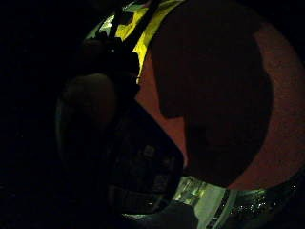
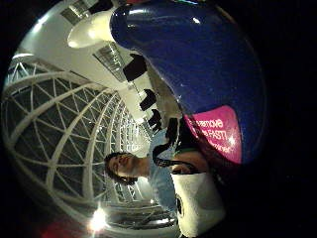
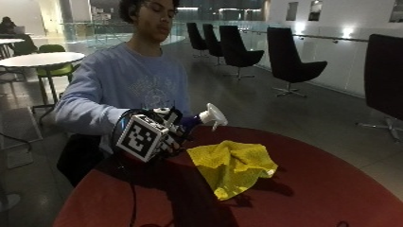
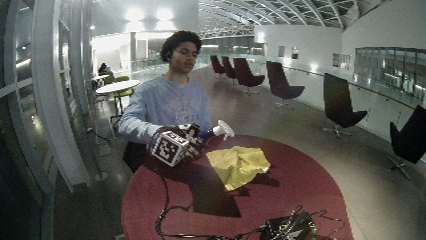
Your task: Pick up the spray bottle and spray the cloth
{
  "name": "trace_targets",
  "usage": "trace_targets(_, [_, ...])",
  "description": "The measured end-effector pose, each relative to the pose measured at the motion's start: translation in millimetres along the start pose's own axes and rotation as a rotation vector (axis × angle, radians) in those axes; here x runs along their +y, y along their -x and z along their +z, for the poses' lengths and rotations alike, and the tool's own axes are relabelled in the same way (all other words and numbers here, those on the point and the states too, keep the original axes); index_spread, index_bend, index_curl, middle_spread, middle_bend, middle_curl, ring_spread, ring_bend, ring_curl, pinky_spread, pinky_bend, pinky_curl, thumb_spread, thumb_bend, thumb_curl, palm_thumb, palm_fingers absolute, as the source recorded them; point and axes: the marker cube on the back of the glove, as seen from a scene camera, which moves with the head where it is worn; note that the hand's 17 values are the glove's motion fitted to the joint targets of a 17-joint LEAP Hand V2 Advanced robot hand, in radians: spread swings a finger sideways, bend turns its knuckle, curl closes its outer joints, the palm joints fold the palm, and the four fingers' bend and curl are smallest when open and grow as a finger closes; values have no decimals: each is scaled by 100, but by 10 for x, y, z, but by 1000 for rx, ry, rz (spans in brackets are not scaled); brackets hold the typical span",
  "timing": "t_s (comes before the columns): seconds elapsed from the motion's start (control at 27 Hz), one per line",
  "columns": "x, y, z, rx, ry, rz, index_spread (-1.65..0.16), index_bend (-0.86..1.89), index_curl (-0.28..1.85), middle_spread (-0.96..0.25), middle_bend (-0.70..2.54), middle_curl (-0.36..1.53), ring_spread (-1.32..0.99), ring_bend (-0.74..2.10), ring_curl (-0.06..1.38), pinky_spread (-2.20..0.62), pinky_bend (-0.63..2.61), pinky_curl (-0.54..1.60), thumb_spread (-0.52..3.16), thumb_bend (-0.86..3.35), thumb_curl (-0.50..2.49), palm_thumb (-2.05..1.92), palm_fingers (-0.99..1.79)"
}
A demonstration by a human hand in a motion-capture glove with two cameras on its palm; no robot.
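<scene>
Right now my gloved hand (image 3: 165,130) is curled round the bottle (image 3: 192,123), holding it off the table (image 3: 327,189). From the thumb side palm view its blue body (image 2: 198,64) fills most of what I see, so it sits right against the palm, with a pink label (image 2: 218,131) low on the body and the white nozzle (image 2: 89,29) at the far end. I can't make out whether a finger lies on the trigger.

In the outside view the bottle's long axis runs tilted rather than upright: body in the hand, white head (image 3: 213,115) up and out past the fingers, toward the far side of the table.

Just beyond and below the head lies the cloth (image 3: 233,165), yellow and crumpled on the red top, apart from both bottle and hand. The little finger side palm view catches a strip of it (image 1: 138,33) past the dark glove.

That's the relation I'd judge the next move by: the cloth is ahead of the hand and lower than the nozzle, so the head seems to need tipping down toward it before any squeeze. As it points now, I'd guess spray would pass over the near edge. No spraying shows yet.
</scene>
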Motion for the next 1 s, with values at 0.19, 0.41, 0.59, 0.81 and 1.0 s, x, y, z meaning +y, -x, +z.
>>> trace_targets(0.19, [-36, 47, 22, 22, 13, 21, -37, 4, 5, 3, 42, 42, 10, 74, 38, 28, 58, 37, 95, -3, 51, 75, 58])
trace_targets(0.41, [-34, 38, 53, 38, 24, 45, -37, 3, 5, 3, 42, 42, 10, 75, 38, 27, 59, 37, 96, -3, 52, 75, 60])
trace_targets(0.59, [-45, 21, 47, 48, 18, 58, -37, 4, 4, 4, 43, 42, 10, 75, 38, 27, 59, 37, 96, -3, 52, 75, 60])
trace_targets(0.81, [-68, 46, 78, 38, 24, 68, -37, 3, 4, 4, 44, 42, 10, 75, 38, 27, 59, 37, 96, -2, 52, 75, 61])
trace_targets(1.0, [-82, 86, 146, 16, 31, 48, -36, 3, 4, 4, 44, 42, 10, 76, 38, 27, 60, 37, 96, -2, 52, 75, 62])
